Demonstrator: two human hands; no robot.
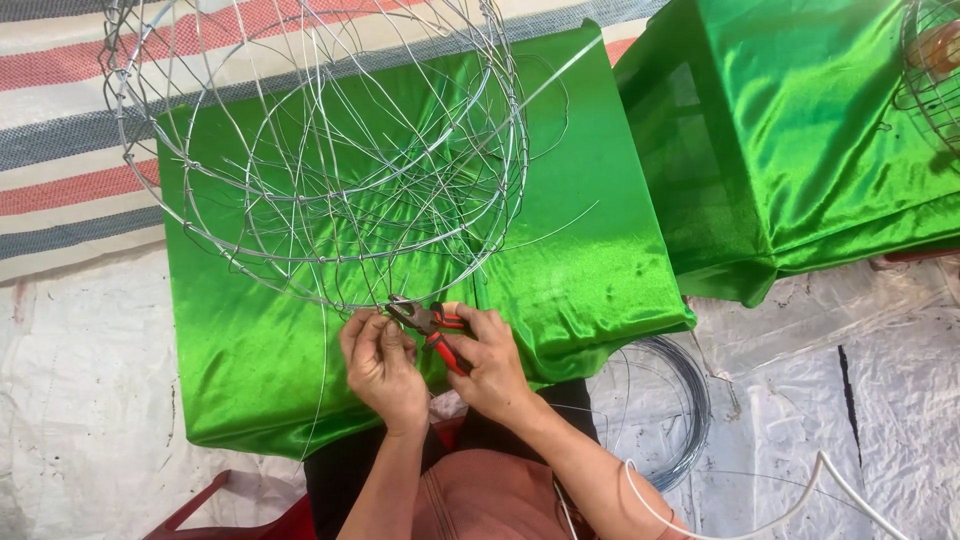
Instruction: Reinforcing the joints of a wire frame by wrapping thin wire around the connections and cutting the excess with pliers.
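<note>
Pliers (430, 325) with red handles bite at the near rim of a wire frame (320, 150), a round cage of thin silver hoops and crossing strands that rests on a worktop (590, 270) draped in bright green satin. The right hand (492, 365) wraps the handles, its fingers (470, 340) curled tight around them, with the tool's nose pointing left toward the frame's lowest hoop. The left hand (383, 362) sits just beside it, fingers pressed together and pinching a strand at the spot where the pliers grip (the joint itself is too small to make out). Loose wire ends trail from the frame across the cloth and down over the worktop's near edge.

A coil (665, 410) of grey wire lies on the floor to the right of the person's forearm, on pale plastic sheeting (870, 390). A white cord (780, 500) loops across the lower right corner. A second green-covered worktop (800, 130) stands to the right, with part of another wire cage (935, 70) at the upper right edge. Striped red, blue and white fabric (60, 150) lies beyond the frame, upper left.
</note>
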